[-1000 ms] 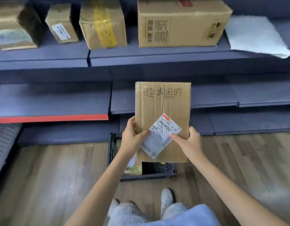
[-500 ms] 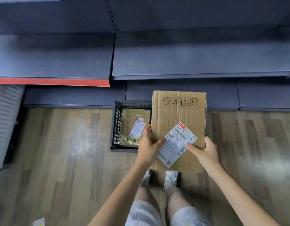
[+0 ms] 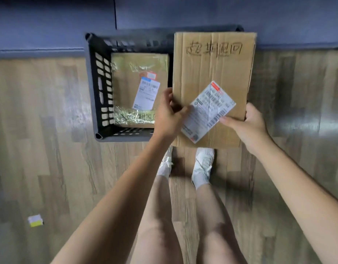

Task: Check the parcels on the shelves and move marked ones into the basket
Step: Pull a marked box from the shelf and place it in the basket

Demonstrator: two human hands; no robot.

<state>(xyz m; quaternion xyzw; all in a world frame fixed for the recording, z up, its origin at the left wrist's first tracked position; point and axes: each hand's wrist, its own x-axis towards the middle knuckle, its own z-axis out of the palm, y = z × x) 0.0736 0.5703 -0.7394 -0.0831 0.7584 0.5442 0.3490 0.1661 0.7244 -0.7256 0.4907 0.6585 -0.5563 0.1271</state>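
I hold a flat brown cardboard parcel (image 3: 212,73) with black handwriting along its top and a tilted white shipping label. My left hand (image 3: 169,115) grips its left edge, thumb on the label. My right hand (image 3: 248,122) grips its lower right edge. The parcel hangs over the right half of a black plastic basket (image 3: 98,88) standing on the floor. Inside the basket lies another brown parcel (image 3: 130,86) with clear tape, a white label and handwriting along its near edge.
The basket stands against the dark blue base of the shelving (image 3: 50,25). Wood-look floor (image 3: 40,149) spreads all around. My legs and white shoes (image 3: 203,164) are just behind the basket. A small white and yellow scrap (image 3: 35,220) lies at the lower left.
My view has tilted down from the shelves to the floor. The parcel has come down with both hands and now hangs over the basket, which looks much closer.
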